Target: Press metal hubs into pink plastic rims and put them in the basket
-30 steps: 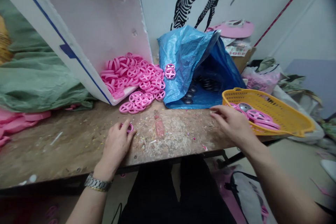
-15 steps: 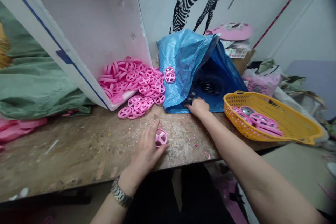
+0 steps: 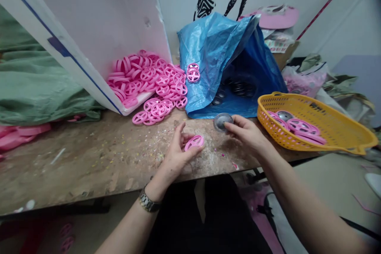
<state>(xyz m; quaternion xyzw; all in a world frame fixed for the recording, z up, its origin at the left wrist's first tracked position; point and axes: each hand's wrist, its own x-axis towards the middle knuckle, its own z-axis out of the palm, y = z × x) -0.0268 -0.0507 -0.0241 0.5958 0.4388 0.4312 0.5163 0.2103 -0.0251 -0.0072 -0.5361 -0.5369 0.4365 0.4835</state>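
Note:
My left hand (image 3: 180, 149) holds a pink spoked plastic ring (image 3: 194, 143), tilted between thumb and fingers just over the bench. In my right hand (image 3: 245, 131) is a round dark grey disc (image 3: 222, 122) with a raised centre, pinched at its edge. The two parts are apart, the disc to the right of the ring. Behind them an open blue plastic bag (image 3: 205, 47) has several dark discs (image 3: 242, 87) inside. Many pink rings (image 3: 145, 73) spill from a white box (image 3: 125, 16) at the left.
The wooden bench (image 3: 98, 154) is strewn with small flecks. At the right stands a yellow basket (image 3: 342, 135) holding pink rings and a grey disc. Two pink rings (image 3: 193, 73) rest against the bag. Green cloth (image 3: 38, 91) lies at far left.
My right hand has come out of the bag's mouth with a grey disc, moving toward me. My left hand has lifted and tilted the pink ring, shifting it right.

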